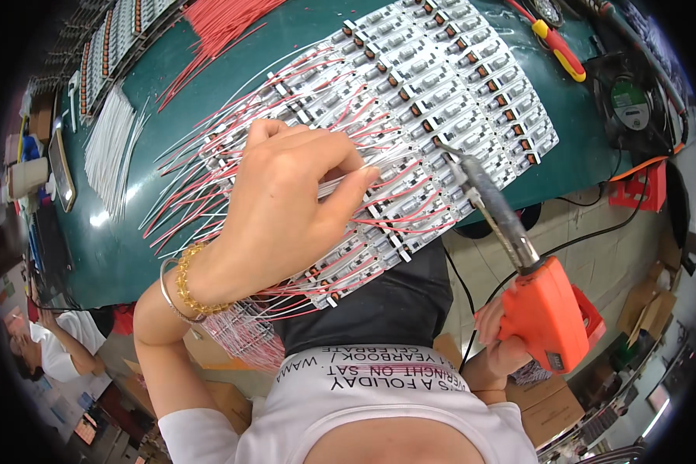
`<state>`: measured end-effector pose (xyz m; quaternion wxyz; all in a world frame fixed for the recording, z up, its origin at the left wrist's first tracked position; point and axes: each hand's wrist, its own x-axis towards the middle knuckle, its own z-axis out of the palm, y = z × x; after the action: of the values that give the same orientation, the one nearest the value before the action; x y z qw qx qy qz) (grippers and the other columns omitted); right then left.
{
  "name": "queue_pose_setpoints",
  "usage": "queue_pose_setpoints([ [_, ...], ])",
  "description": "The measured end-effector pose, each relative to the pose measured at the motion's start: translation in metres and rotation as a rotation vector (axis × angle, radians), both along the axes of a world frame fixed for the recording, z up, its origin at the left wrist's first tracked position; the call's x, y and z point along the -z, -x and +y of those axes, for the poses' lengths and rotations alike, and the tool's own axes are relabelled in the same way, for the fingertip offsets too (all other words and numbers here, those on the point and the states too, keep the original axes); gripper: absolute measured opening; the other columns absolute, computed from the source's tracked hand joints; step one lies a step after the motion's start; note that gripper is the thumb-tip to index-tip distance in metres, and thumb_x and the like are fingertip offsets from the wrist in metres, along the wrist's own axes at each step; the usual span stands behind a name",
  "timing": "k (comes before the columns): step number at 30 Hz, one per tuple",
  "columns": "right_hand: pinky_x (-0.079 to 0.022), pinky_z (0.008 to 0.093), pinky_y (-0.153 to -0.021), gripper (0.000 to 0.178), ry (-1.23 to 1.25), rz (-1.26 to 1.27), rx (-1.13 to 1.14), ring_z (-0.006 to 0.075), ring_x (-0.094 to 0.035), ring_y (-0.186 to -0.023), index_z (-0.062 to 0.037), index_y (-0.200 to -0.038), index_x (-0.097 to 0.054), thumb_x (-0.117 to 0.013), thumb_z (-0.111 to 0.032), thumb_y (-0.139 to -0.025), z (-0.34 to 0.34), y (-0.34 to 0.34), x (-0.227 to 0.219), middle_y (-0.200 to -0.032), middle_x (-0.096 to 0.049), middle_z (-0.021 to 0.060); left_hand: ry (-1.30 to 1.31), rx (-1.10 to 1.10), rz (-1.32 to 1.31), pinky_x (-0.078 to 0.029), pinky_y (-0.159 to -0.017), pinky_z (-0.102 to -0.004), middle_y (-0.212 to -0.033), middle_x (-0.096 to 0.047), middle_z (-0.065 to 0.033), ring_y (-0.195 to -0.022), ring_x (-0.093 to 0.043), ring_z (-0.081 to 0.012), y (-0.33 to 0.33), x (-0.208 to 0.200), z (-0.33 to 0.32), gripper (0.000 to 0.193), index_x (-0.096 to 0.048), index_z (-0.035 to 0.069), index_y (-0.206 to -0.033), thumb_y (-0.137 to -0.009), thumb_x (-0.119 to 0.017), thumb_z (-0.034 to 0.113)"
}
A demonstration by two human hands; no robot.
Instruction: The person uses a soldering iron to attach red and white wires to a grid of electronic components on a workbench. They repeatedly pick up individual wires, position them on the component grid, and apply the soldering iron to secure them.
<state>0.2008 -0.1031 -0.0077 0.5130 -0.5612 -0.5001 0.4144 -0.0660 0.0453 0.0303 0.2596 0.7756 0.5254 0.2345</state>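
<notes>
My left hand (294, 193) is closed in a pinch on thin white wires (393, 157), low over a large panel of small white circuit boards (441, 97). My right hand (496, 340) grips the orange handle of a soldering gun (545, 317). The gun's dark barrel slants up and left, its thin tip over the boards just right of my left fingers; whether it touches cannot be made out. Red wires (410, 188) and white ones are attached along the panel's left part and fan out past its edge. My left palm hides some of the boards beneath it.
On the green table (93, 247) lie loose white wires (112, 147), a pile of red wires (220, 23) and a phone (62, 166). A red-and-yellow handled tool (561, 50) and a black fan (630, 104) are at the right. Cables hang over the floor; another person (69, 336) sits lower left.
</notes>
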Motion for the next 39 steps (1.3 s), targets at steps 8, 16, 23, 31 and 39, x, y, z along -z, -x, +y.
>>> queue_pose_setpoints([
  [8,-0.043,0.0339,-0.063,0.053,0.156,-0.267,-0.019,0.0234,-0.055,-0.077,-0.0058,-0.096,-0.066,-0.053,-0.057,-0.09,-0.013,-0.011,0.0,-0.089,-0.059,0.008,0.03,0.01,-0.006,-0.033,-0.071,-0.0316,-0.064,-0.059,-0.003,-0.058,-0.047,-0.0171,-0.001,-0.003,0.003,0.015,-0.061,0.004,-0.069,-0.078,-0.072,0.01],
  [16,-0.043,0.03,-0.058,0.06,0.169,-0.367,-0.183,0.0167,-0.05,-0.062,-0.0003,-0.103,-0.057,-0.055,-0.059,-0.088,-0.019,-0.026,-0.003,-0.073,-0.054,0.0036,0.022,0.004,0.004,-0.033,-0.071,-0.0318,-0.063,-0.058,-0.0032,-0.058,-0.047,-0.0175,0.0,-0.003,0.003,0.015,-0.061,0.004,-0.069,-0.078,-0.072,0.01],
  [23,-0.041,0.023,-0.042,0.085,-0.004,-0.097,0.003,0.0079,-0.041,-0.039,0.0107,-0.125,-0.044,-0.059,-0.063,-0.083,-0.009,-0.006,0.006,-0.049,-0.042,-0.004,0.024,0.009,0.018,-0.033,-0.071,-0.0321,-0.063,-0.058,-0.0033,-0.059,-0.046,-0.0181,-0.001,-0.004,0.003,0.015,-0.061,0.004,-0.069,-0.078,-0.071,0.01],
  [31,-0.041,0.0236,-0.043,0.086,0.008,0.039,-0.097,0.0077,-0.042,-0.04,0.009,-0.127,-0.045,-0.057,-0.065,-0.084,0.007,0.001,-0.009,-0.049,-0.043,-0.0039,0.031,0.04,-0.027,-0.035,-0.074,-0.0318,-0.067,-0.064,-0.004,-0.061,-0.05,-0.0178,0.001,-0.006,0.003,0.012,-0.065,0.005,-0.071,-0.078,-0.073,0.01],
  [39,-0.039,0.0255,-0.045,0.077,0.037,-0.001,-0.093,0.0095,-0.043,-0.042,0.005,-0.115,-0.047,-0.059,-0.064,-0.084,-0.009,-0.01,-0.002,-0.052,-0.045,-0.003,-0.04,0.051,-0.032,-0.035,-0.073,-0.0317,-0.06,-0.061,-0.0026,-0.056,-0.049,-0.0179,-0.01,0.001,-0.004,0.012,-0.065,0.006,-0.07,-0.078,-0.073,0.009],
])
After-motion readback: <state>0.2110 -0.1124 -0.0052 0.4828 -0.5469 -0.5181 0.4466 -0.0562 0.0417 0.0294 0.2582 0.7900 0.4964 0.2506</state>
